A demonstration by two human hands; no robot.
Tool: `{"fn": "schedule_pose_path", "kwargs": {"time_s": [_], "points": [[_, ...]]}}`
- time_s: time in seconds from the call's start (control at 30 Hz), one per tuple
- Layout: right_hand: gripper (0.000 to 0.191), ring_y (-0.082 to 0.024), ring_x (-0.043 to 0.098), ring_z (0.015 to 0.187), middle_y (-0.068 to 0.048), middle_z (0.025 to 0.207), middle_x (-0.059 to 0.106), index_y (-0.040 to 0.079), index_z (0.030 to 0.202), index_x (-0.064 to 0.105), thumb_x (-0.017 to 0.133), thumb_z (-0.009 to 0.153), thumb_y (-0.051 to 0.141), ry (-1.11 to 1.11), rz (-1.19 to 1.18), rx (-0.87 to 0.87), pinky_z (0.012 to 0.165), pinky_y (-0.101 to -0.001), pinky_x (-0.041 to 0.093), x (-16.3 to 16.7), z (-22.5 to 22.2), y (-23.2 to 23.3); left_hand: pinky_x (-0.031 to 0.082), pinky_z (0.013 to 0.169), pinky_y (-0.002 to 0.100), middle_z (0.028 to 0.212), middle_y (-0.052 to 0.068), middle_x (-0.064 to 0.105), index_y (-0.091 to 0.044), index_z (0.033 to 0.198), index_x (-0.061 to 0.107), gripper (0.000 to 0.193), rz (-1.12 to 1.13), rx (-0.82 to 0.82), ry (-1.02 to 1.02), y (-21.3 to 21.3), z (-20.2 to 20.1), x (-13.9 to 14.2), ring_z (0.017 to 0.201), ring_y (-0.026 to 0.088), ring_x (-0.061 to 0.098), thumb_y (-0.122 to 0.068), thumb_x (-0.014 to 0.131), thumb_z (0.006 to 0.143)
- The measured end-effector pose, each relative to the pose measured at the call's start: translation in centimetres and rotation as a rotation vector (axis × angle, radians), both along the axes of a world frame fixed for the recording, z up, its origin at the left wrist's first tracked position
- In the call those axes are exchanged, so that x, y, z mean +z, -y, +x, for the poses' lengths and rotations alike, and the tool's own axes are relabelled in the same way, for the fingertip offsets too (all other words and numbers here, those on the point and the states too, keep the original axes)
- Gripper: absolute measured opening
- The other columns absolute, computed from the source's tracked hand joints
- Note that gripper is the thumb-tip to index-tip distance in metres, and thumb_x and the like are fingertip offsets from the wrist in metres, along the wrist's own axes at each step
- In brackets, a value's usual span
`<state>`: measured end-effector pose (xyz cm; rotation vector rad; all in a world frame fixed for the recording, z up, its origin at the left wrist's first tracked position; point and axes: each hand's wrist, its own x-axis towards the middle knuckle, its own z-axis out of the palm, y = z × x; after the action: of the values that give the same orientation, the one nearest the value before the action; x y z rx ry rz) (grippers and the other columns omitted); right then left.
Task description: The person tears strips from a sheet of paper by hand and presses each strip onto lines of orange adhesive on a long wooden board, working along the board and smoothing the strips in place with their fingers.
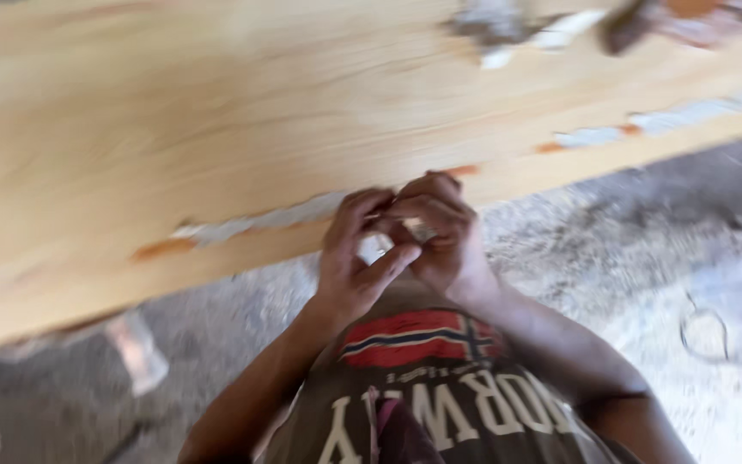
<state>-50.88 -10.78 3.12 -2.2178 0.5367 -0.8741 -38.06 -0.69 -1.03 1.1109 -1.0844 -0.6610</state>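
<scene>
Pale wood board (pixel 216 129) edge (white-patched); hands (pixel 362 258) (pixel 444 236) touching.

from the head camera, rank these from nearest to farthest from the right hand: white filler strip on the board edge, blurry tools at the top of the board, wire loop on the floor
From the right hand:
1. White filler strip, just left of the hands on the board's near edge.
2. Wire loop, on the floor to the lower right.
3. Blurry tools, at the top on the board's far side.
</scene>
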Motion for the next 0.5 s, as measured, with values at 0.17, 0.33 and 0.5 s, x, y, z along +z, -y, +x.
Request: {"fn": "schedule_pose_path", "kwargs": {"time_s": [0.17,0.33,0.5], "points": [[0.008,-0.014,0.070,0.090,-0.002,0.091,0.079,0.009,0.097,0.074,0.080,0.091,0.009,0.038,0.375,-0.167,0.097,-0.0344,0.051,0.9,-8.6,2.9,0.059,0.081,0.035,0.106,0.012,0.071,0.001,0.120,0.064,0.056,0.033,-0.052,0.327,5.7,-5.5,3.4,0.093,0.021,0.069,-0.023,0.092,0.077],[0.009,-0.016,0.069,0.097,-0.009,0.097,0.075,0.004,0.097,0.075,0.078,0.092,0.010,0.257,0.580,-0.251,0.087,-0.0337,0.056,0.7,-18.9,8.3,0.058,0.071,0.030,0.092,0.010,0.075,-0.002,0.109,0.070,0.022,0.133,-0.171,0.402,12.7,-14.0,4.1,0.080,0.018,0.074,-0.009,0.079,0.090],[0.007,-0.019,0.068,0.100,-0.011,0.097,0.073,0.000,0.098,0.073,0.076,0.095,0.006,0.231,0.326,-0.360,0.096,-0.0336,0.053,-1.2,-30.5,15.8,0.057,0.065,0.026,0.085,0.009,0.077,-0.001,0.100,0.071,0.008,0.173,-0.243,0.321,20.9,-24.0,1.6,0.074,0.014,0.077,-0.008,0.073,0.096]]}}
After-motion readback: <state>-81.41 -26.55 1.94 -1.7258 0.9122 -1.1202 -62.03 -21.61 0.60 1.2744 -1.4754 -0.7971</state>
